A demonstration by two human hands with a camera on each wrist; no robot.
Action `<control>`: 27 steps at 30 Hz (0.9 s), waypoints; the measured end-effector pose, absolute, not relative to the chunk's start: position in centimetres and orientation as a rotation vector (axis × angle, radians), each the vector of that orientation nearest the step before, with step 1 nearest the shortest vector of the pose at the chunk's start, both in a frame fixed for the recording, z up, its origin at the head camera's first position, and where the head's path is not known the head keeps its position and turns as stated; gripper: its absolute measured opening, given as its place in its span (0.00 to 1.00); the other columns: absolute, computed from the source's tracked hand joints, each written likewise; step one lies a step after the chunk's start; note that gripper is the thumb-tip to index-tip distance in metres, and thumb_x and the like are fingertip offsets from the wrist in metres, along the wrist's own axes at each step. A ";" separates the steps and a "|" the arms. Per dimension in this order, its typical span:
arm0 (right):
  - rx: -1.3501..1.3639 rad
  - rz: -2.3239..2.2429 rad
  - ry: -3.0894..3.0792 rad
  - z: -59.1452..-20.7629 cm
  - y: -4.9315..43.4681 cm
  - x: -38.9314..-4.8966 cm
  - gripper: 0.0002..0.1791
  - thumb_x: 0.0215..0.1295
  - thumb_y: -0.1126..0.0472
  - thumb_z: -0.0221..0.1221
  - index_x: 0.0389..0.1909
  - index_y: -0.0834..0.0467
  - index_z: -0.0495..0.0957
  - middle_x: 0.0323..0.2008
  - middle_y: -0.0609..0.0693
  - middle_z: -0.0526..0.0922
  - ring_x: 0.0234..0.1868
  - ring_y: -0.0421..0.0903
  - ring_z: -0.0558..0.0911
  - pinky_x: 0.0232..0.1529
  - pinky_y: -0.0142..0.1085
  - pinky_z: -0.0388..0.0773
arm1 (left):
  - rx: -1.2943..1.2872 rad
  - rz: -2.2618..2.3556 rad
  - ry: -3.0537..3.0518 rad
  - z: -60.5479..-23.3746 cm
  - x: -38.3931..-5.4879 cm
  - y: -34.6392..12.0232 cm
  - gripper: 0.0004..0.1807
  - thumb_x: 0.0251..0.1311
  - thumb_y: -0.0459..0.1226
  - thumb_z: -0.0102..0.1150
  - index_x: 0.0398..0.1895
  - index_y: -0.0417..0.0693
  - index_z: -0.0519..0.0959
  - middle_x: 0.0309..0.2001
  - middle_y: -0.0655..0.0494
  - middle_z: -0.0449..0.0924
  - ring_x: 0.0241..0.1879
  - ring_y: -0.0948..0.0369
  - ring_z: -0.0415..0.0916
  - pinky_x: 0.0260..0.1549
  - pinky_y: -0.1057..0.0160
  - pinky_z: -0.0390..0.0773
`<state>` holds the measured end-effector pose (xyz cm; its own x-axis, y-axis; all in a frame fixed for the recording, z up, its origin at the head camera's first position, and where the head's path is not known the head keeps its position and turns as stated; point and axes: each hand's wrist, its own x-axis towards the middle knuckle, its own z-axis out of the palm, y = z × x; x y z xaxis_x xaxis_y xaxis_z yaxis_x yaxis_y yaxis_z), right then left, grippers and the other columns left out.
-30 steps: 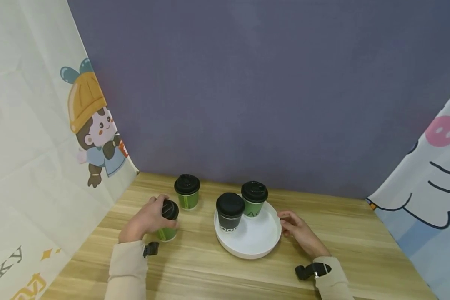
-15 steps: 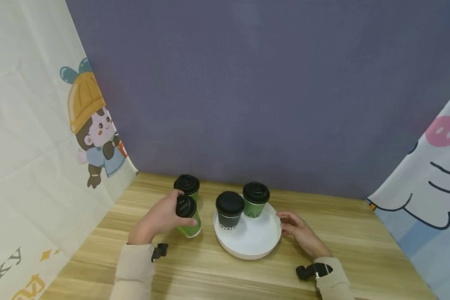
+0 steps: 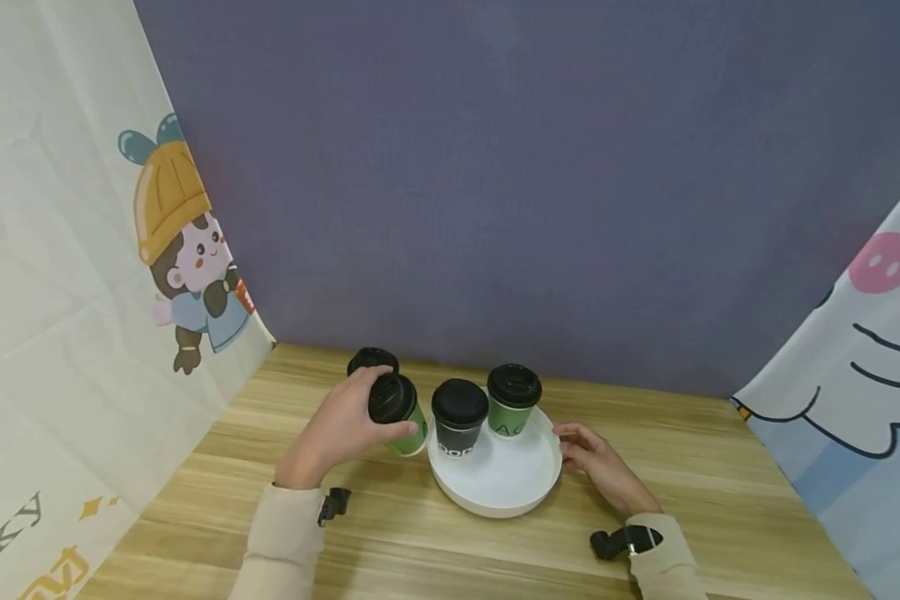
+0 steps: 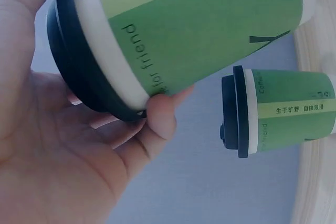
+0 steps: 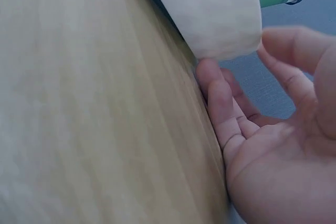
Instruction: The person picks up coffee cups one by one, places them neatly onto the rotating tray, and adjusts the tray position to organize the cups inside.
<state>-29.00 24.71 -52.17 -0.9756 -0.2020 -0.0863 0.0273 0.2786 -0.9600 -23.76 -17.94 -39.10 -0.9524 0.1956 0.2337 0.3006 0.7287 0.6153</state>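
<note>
My left hand (image 3: pixel 345 429) grips a green paper coffee cup (image 4: pixel 210 30) near its black lid, fingers on one side and thumb on the other. That cup is tilted, just left of a round white tray (image 3: pixel 506 487). On the tray stand a dark coffee cup (image 3: pixel 459 437) with a black lid and a green coffee cup (image 3: pixel 508 417) with a black lid. My right hand (image 3: pixel 600 471) holds the tray's right edge, its thumb and fingertips at the side wall (image 5: pixel 226 30). Behind my left hand, another green coffee cup (image 4: pixel 291 108) stands upright, mostly hidden in the head view.
The wooden table (image 3: pixel 450 558) meets a dark blue-grey backdrop (image 3: pixel 495 183) just behind the cups. A white cloth with a cartoon figure (image 3: pixel 202 242) hangs at the left, and another printed cloth (image 3: pixel 862 375) at the right.
My left hand has carried the green coffee cup to the right and slightly back, from the left of the table to the tray's left edge. My right hand has stayed at the tray.
</note>
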 end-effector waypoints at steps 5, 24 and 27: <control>-0.123 -1.782 2.366 -52.2 24.7 -28.9 0.21 0.77 0.55 0.57 0.64 0.61 0.72 0.59 0.55 0.76 0.51 0.41 0.78 0.51 0.37 0.77 | -0.423 -1.005 -2.748 -38.8 -23.7 -17.4 0.54 0.48 0.63 0.75 0.75 0.49 0.66 0.73 0.46 0.68 0.70 0.44 0.70 0.64 0.41 0.73; -0.256 -1.842 2.282 -52.7 25.6 -29.3 0.27 0.72 0.65 0.60 0.69 0.64 0.69 0.58 0.60 0.75 0.51 0.41 0.80 0.50 0.36 0.81 | -0.479 -0.993 -2.744 -38.8 -23.6 -15.1 0.56 0.47 0.66 0.73 0.77 0.52 0.64 0.74 0.44 0.67 0.73 0.42 0.66 0.66 0.39 0.71; -0.264 -1.833 2.281 -52.8 25.7 -29.4 0.26 0.71 0.64 0.60 0.68 0.64 0.69 0.59 0.64 0.74 0.51 0.42 0.80 0.51 0.36 0.81 | -0.468 -1.017 -2.752 -38.9 -23.6 -14.8 0.58 0.47 0.66 0.73 0.78 0.52 0.62 0.76 0.44 0.64 0.75 0.41 0.62 0.68 0.38 0.69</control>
